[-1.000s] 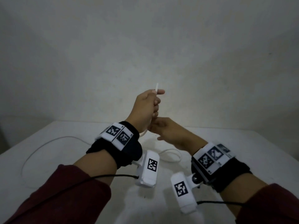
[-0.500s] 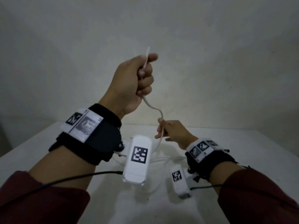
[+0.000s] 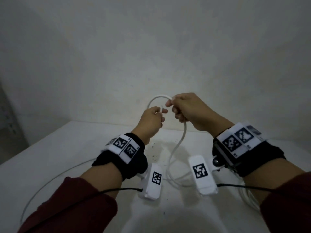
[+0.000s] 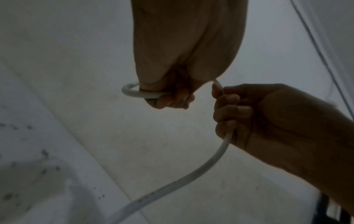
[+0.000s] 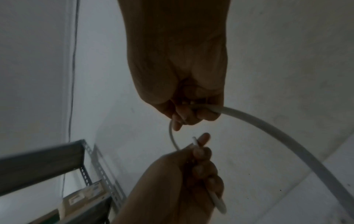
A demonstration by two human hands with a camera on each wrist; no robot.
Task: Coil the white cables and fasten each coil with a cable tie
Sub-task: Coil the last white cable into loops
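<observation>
Forming the first loop above the middle of the bench (image 3: 50,165): the left hand (image 3: 151,121) pinches the white cable (image 3: 182,138) near its free end, while the right hand (image 3: 190,110), fingers curled around it, bends an arch and lets the slack trail down to the bench.

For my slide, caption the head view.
Left hand and right hand bend the white cable into a first loop above the table.
</observation>
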